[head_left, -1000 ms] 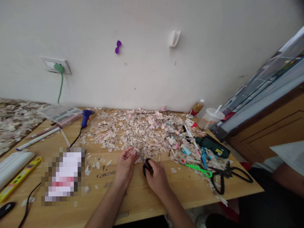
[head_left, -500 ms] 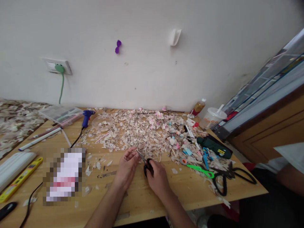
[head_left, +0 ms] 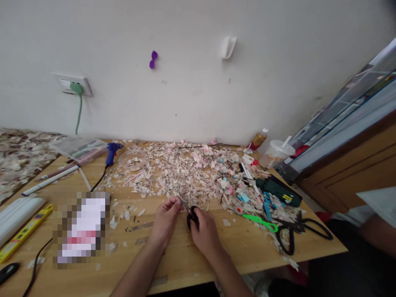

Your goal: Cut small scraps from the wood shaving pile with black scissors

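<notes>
My right hand (head_left: 204,233) is closed around the black handles of a small pair of scissors (head_left: 189,211), whose blades point up and left toward my left hand. My left hand (head_left: 165,220) sits just left of the blades with its fingers curled in a pinch at the blade tips; what it holds is too small to make out. Both hands rest on the wooden table (head_left: 173,264) at the near edge of a wide heap of pale and pink scraps (head_left: 182,169).
Green scissors (head_left: 261,222), blue scissors (head_left: 266,205), large black scissors (head_left: 297,233) and a dark green pouch (head_left: 278,189) lie to the right. A blue glue gun (head_left: 111,152), a clear box (head_left: 78,147), pens and a yellow cutter (head_left: 23,234) lie to the left. Another person's arm (head_left: 375,231) is at far right.
My left hand's fingers have closed in toward the scissor blades. The right hand and scissors have barely moved.
</notes>
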### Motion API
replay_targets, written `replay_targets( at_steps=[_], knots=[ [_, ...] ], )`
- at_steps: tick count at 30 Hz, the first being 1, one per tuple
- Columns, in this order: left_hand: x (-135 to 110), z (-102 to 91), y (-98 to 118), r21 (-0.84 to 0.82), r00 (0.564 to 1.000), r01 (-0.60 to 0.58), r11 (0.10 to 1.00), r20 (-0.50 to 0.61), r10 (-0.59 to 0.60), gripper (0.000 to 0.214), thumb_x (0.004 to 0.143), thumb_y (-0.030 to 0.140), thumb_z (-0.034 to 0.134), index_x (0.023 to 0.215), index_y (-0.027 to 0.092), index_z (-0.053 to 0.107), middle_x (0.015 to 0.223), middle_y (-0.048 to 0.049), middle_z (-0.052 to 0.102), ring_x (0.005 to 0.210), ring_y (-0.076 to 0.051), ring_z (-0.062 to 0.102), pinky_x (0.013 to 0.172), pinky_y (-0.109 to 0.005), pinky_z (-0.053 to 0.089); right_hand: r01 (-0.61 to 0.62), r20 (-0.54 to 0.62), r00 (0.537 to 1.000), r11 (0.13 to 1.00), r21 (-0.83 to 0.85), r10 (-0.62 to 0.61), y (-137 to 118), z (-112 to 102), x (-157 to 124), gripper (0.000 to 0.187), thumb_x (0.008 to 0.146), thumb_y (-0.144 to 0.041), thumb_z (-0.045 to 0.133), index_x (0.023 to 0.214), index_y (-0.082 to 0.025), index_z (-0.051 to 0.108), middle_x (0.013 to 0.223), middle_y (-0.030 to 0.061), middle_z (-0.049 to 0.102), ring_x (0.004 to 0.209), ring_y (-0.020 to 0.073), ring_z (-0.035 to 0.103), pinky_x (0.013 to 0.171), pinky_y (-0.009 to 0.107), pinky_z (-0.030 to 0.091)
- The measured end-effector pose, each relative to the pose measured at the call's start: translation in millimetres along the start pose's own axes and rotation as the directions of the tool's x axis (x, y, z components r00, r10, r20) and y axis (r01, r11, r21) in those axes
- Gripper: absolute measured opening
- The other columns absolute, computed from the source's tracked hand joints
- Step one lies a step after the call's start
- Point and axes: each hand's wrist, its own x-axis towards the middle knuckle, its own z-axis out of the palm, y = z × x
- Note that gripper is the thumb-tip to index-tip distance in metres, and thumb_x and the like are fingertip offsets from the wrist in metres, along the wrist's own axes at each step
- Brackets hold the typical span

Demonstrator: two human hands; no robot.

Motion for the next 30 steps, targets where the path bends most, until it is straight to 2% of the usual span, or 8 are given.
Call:
replay_targets(
  at_steps=[5,10,15,18,22,30],
  knots=[
    [2,-2.9,14,0.312,0.999,-0.025,0.950,-0.014,0.031,0.023,0.075,0.039,0.074,0.075,0.017,0.066,0.068,0.0017,0.062,0.066,-0.012,0.054,0.067,-0.022,0.042,-0.023,0.018,1.000,1.000,0.001,0.023,0,0,1,0.017,0.082,-0.013,0.048,0.096,-0.017,0.058,0.094,0.0092,0.064,0.091,0.0265,0.056,0.082,0.037,0.041],
    [2,0.3,32,0.442,0.998,-0.058,0.895,0.012,0.058,0.028,0.070,0.044,0.074,0.071,0.018,0.065,0.066,0.0009,0.062,0.065,-0.014,0.055,0.066,-0.024,0.042,-0.020,0.014,1.000,1.000,0.001,0.020,-1,-1,1,0.017,0.082,-0.013,0.048,0.094,-0.018,0.059,0.095,0.0095,0.065,0.091,0.0257,0.057,0.083,0.036,0.041],
    [1,-0.6,34,0.479,0.996,-0.079,0.874,0.006,0.087,0.028,0.069,0.043,0.075,0.075,0.018,0.066,0.068,0.0004,0.062,0.066,-0.014,0.054,0.066,-0.024,0.042,0.003,0.000,1.000,1.000,-0.010,-0.003,0,0,0,0.019,0.081,-0.013,0.048,0.095,-0.018,0.060,0.095,0.0095,0.065,0.089,0.0251,0.057,0.081,0.035,0.042],
    [2,-5.4,26,0.398,0.999,-0.034,0.917,-0.009,0.041,0.031,0.069,0.043,0.075,0.085,0.018,0.067,0.072,-0.0001,0.063,0.068,-0.015,0.055,0.068,-0.025,0.043,0.012,-0.018,1.000,1.000,-0.023,-0.013,0,0,0,0.019,0.081,-0.011,0.048,0.094,-0.018,0.061,0.096,0.0097,0.065,0.088,0.0245,0.058,0.080,0.035,0.042],
    [4,-12.4,18,0.321,1.000,0.017,0.947,-0.017,-0.012,0.027,0.077,0.044,0.070,0.082,0.018,0.066,0.071,-0.0005,0.062,0.067,-0.014,0.055,0.068,-0.026,0.043,0.009,-0.021,1.000,1.000,-0.027,-0.009,0,1,0,0.019,0.081,-0.011,0.048,0.094,-0.019,0.061,0.096,0.0094,0.066,0.089,0.0245,0.058,0.081,0.035,0.042],
    [4,-7.0,36,0.569,0.992,-0.121,0.814,0.042,0.118,0.025,0.074,0.043,0.070,0.072,0.018,0.065,0.067,0.0005,0.060,0.064,-0.014,0.051,0.064,-0.025,0.041,0.007,-0.017,1.000,0.999,-0.042,-0.007,0,0,1,0.018,0.082,-0.013,0.050,0.095,-0.019,0.060,0.094,0.0078,0.065,0.087,0.0236,0.058,0.081,0.034,0.041]
  ],
)
